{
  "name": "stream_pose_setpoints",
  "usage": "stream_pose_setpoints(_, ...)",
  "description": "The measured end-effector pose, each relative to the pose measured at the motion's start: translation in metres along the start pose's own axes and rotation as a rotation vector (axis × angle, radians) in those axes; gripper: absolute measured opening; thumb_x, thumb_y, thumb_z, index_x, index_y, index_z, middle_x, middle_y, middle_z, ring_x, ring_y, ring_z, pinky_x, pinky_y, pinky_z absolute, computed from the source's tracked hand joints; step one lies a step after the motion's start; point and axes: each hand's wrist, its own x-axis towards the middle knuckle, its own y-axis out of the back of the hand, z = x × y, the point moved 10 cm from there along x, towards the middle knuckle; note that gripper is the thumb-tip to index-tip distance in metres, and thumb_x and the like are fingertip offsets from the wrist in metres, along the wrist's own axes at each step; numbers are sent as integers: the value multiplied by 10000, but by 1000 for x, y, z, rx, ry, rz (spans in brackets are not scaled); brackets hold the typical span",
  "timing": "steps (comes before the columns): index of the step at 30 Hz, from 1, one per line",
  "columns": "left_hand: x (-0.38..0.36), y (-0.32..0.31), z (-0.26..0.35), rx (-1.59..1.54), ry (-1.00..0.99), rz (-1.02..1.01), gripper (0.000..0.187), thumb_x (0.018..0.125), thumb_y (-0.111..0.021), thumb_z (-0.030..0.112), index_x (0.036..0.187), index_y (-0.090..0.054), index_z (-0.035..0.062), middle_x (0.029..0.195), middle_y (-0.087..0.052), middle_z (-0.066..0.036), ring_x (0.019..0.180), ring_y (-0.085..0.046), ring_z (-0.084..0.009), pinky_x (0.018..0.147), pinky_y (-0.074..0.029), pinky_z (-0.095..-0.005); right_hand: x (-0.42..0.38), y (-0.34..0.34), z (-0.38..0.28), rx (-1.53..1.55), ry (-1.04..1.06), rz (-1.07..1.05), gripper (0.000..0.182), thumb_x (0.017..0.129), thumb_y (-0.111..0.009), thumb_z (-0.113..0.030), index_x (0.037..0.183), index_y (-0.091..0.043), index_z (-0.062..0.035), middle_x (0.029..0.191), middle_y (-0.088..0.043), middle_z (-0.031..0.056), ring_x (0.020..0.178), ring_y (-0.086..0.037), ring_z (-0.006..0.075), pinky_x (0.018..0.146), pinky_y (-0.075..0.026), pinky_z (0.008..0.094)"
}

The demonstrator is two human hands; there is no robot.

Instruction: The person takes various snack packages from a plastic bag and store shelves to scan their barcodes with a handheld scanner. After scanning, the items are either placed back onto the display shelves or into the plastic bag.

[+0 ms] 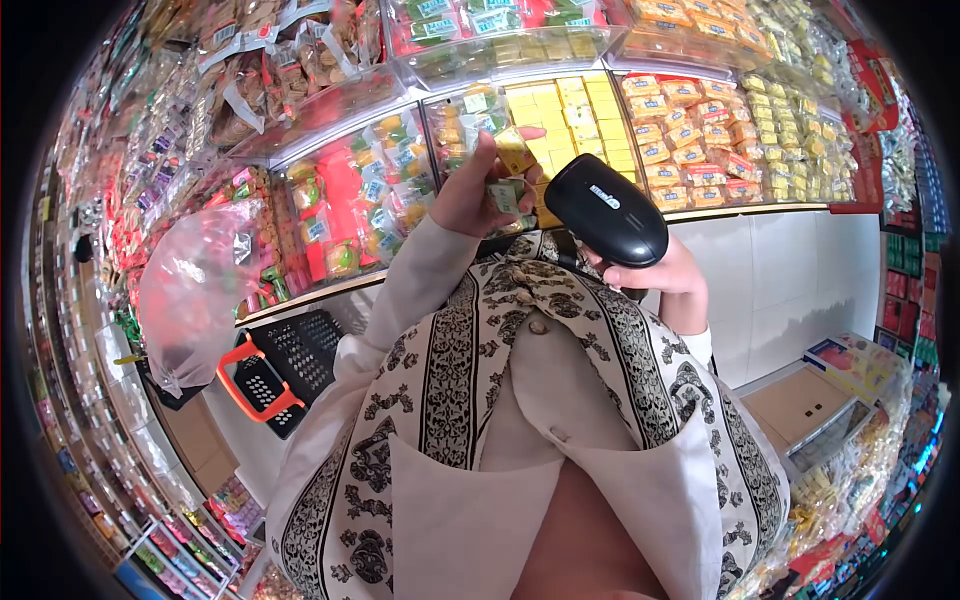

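Observation:
My left hand (470, 200) is closed, pinching a small yellow packet (514, 150) between thumb and fingers in front of the shelf. A small green-and-white packet (506, 195) sits lower in the same hand, against the fingers. Wrapped round a black barcode scanner (607, 208) is my right hand (675, 272). The scanner's rounded head points up and left, close to the packets, and its body covers most of my fingers. Behind both hands stands a bin of yellow boxes (578, 115) in neat rows.
Left of those boxes are bins of green-and-orange packets (385, 165); orange-wrapped packs (690, 135) lie to the right. A clear plastic bag (195, 290) hangs at the left. Below it is a black basket with an orange handle (262, 378). A cardboard box (800, 405) stands low right.

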Motion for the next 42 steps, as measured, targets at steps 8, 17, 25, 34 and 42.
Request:
stream_pose_setpoints(8,4,-6,23,182,-49,158,524,819,-560,257,1278,-359,105,1065,-517,-72,646,-539,-93,426,-347,-187,-6,16,-2,106,-96,128,310,688,-663,-40,961,-519,-3,802,-530,32,621,-493,65,486,-403,192)
stream_pose_setpoints(17,-10,-17,58,1005,-465,286,484,737,-624,93,1191,-461,139,1152,-499,-94,878,-529,-135,698,-463,-254,3,17,10,71,-152,132,434,672,-670,-84,1046,-476,19,833,-527,75,617,-524,99,511,-442,218)
stream_pose_setpoints(25,-11,-15,59,1059,-516,248,484,722,-640,100,1174,-471,128,1120,-502,-83,1015,-477,-132,757,-461,-268,7,2,5,66,-43,-8,307,687,-662,-37,964,-531,-14,831,-552,40,659,-510,67,494,-413,182)
stream_pose_setpoints(34,-10,-11,44,719,-302,283,457,774,-624,131,1198,-456,105,1025,-542,-114,579,-568,-90,563,-460,-203,3,9,5,122,-90,76,334,685,-661,-36,988,-524,-2,841,-555,47,650,-518,76,495,-431,192)
stream_pose_setpoints(42,-9,-5,34,785,-211,270,342,772,-631,116,1102,-546,84,839,-576,-63,583,-565,-75,524,-434,-204,1,9,5,150,-77,81,328,676,-664,-42,970,-525,0,821,-546,50,633,-515,81,493,-429,196)
